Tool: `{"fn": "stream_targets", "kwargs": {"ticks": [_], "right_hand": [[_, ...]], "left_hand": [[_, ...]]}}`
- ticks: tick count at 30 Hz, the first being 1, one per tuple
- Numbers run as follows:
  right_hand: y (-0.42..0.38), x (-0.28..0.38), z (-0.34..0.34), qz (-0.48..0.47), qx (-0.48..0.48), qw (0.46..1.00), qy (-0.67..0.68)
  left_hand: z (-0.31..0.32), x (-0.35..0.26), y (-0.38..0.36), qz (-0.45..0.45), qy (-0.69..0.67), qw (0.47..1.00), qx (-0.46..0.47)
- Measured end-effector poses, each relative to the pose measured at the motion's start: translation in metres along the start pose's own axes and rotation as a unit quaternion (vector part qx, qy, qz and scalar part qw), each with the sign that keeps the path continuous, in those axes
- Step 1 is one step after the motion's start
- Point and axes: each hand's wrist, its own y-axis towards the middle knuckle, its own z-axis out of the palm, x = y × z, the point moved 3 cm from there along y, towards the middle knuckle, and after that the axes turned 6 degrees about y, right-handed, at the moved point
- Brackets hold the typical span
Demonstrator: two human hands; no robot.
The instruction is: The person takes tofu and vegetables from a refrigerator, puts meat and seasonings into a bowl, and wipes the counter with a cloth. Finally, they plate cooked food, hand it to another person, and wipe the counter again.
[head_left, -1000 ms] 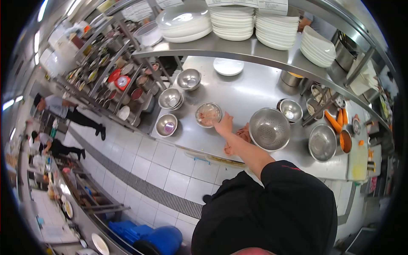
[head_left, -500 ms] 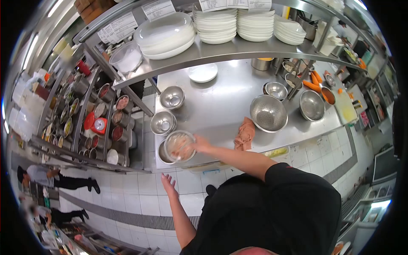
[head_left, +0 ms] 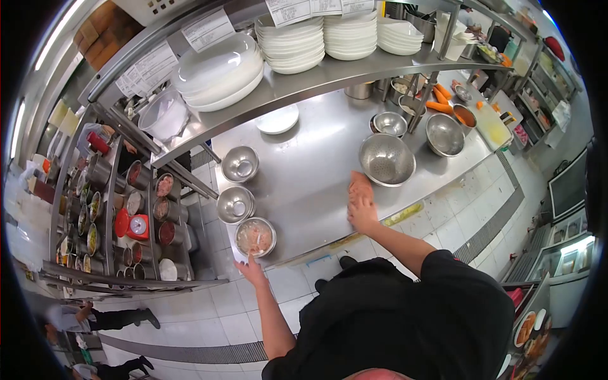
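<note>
At the front left of the steel table, a metal bowl (head_left: 255, 237) holds pale pink food pieces that look like raw meat or seafood. My left hand (head_left: 253, 272) is at the near rim of this bowl, fingers apart. Farther right, my right hand (head_left: 363, 215) grips a crumpled orange-pink cloth (head_left: 360, 182), most of whose near end is covered by the fingers. A large metal colander (head_left: 387, 159) sits just beyond the cloth. Two stacks of steel bowls, one nearer (head_left: 235, 206) and one farther (head_left: 240, 164), line the table's left side.
Above the far edge runs a shelf (head_left: 297, 85) with stacked white plates (head_left: 291, 47). White plates (head_left: 277, 119) lie beneath it. More bowls (head_left: 444, 135) and carrots (head_left: 439, 106) are at the right. A rack with food containers (head_left: 166, 185) stands left; two people (head_left: 114, 318) are at lower left.
My right hand has left the food bowl and moved right onto the cloth. The bowl now rests at the front left, with my left hand nearer its rim. The view has shifted.
</note>
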Motion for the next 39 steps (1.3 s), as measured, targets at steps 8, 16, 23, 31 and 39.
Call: {"fn": "stream_targets", "kwargs": {"ticks": [8,16,23,31,39], "right_hand": [[0.023,0.001,0.000,-0.038,-0.064,0.916,0.394],[-0.003,0.131,-0.117,-0.265,-0.183,0.872,0.369],[0.026,0.124,-0.190,-0.193,0.016,0.686,0.701],[0.011,0.149,-0.164,-0.350,-0.145,0.874,0.304],[0.036,0.112,-0.132,-0.333,0.020,0.829,0.448]], "left_hand": [[0.054,-0.068,-0.135,0.328,0.249,0.877,0.246],[0.142,-0.097,-0.136,0.609,0.189,0.653,0.408],[0.113,-0.132,-0.163,0.166,-0.164,0.862,0.451],[0.104,-0.155,-0.185,-0.039,-0.380,0.813,0.439],[0.087,-0.096,-0.160,0.099,-0.194,0.864,0.454]]}}
